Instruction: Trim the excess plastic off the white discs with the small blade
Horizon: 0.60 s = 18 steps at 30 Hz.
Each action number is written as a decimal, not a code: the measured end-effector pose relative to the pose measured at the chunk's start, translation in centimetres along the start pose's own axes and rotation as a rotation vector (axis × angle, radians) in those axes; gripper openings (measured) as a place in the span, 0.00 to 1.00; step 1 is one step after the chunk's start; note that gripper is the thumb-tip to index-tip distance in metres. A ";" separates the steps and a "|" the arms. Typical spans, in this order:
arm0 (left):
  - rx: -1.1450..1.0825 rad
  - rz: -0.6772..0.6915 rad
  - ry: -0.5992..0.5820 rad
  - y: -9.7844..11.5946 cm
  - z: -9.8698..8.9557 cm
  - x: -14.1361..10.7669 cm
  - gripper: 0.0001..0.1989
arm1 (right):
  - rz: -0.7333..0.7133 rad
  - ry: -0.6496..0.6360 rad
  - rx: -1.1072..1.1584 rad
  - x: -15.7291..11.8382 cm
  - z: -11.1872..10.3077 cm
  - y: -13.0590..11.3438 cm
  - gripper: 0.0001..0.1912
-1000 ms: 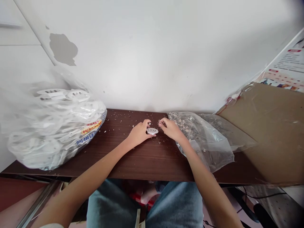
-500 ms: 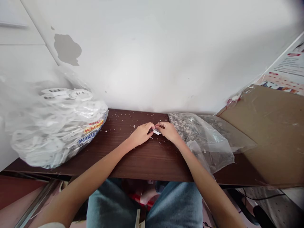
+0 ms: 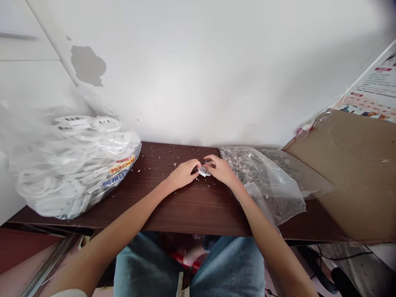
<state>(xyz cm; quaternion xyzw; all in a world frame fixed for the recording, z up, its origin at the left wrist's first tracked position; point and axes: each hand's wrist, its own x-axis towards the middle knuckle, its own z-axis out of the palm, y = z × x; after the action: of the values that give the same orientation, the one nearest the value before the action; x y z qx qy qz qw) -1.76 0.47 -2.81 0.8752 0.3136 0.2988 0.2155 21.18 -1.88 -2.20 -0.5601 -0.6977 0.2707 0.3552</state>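
Observation:
A small white plastic piece (image 3: 203, 170) is held between my two hands, just above the dark brown table (image 3: 192, 210). My left hand (image 3: 185, 174) pinches its left end between thumb and fingers. At its right side, my right hand (image 3: 219, 168) has thumb and a finger closed on the piece's edge, with the other fingers stretched away. Small white scraps lie scattered on the table around and behind both hands. The details of the piece are too small to make out.
A big clear bag (image 3: 74, 173) full of white plastic parts stands at the left. Right of my hands lies a clear bag (image 3: 275, 181) with small greyish bits. A cardboard sheet (image 3: 355, 177) leans at the far right, and a white wall (image 3: 198, 74) rises behind.
The white piece has turned and shows more of its flat face. My right hand's upper fingers have spread and lifted a little. My left hand has hardly moved.

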 end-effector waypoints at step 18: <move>0.011 -0.001 -0.044 -0.1 -0.1 -0.1 0.08 | -0.041 -0.054 -0.122 0.0 -0.2 -0.4 0.07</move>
<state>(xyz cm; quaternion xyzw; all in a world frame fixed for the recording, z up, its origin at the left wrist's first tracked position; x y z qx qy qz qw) -1.94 0.49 -2.88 0.8826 0.3109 0.2775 0.2175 21.09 -1.98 -1.80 -0.5588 -0.7335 0.2352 0.3071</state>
